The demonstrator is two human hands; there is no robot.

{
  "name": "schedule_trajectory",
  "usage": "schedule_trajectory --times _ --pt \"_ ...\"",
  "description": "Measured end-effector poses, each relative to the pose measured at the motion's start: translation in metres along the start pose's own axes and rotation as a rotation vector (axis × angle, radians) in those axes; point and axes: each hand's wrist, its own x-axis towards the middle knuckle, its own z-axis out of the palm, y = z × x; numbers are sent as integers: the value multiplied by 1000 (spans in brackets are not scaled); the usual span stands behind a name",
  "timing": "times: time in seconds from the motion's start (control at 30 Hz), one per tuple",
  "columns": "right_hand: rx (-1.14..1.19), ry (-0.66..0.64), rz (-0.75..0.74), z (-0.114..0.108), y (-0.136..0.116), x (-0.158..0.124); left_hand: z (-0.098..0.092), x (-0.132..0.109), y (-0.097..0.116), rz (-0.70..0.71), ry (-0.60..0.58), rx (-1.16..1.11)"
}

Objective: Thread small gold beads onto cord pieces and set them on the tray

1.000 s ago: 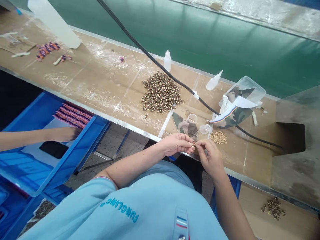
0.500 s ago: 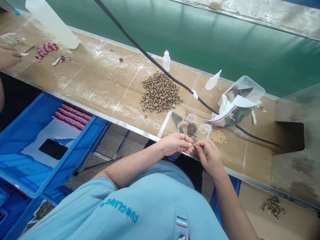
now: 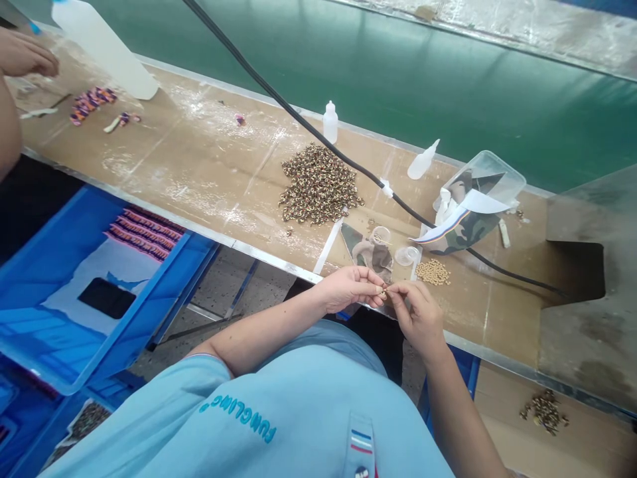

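Big bead heap (image 3: pixel 319 184) on the table (image 3: pixel 199 176), dropper bottle (image 3: pixel 330 123) just beyond it. Smaller bead pile (image 3: pixel 432 272) to the right by the near edge, plastic tub (image 3: pixel 478 199) farther right. Crate (image 3: pixel 99 292) down left, off the table.

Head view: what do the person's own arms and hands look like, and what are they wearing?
Both the left hand and right hand are bare, without gloves. The person wears a short-sleeved light blue shirt with teal lettering and a placket bearing blue, white and red stripes.
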Motion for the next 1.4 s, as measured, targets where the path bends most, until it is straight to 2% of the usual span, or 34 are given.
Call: schedule_trajectory --times 0.27,0.47,0.63,0.73,0.87,0.97,1.13,1.4 --pt "-21 43 11 -1 -4 -4 2 -2 -3 42 26 56" --pt "-50 117 6 -2 -7 -7 8 -4 -10 159 65 122" --pt "-57 133 52 -1 -10 -11 5 -6 -25 425 85 272" --pt "-54 166 62 -1 -13 -14 1 -7 -30 654 105 528" --pt "-55 187 41 0 -17 -15 -4 -9 -30 1030 147 956" --pt "-59 182 25 0 -19 -14 -7 -8 -30 1223 131 1059" --pt "-59 171 12 0 -20 -14 -9 -5 -32 1341 102 1115" --pt "-58 160 16 1 -19 -16 -11 -5 -32 1355 87 1166"
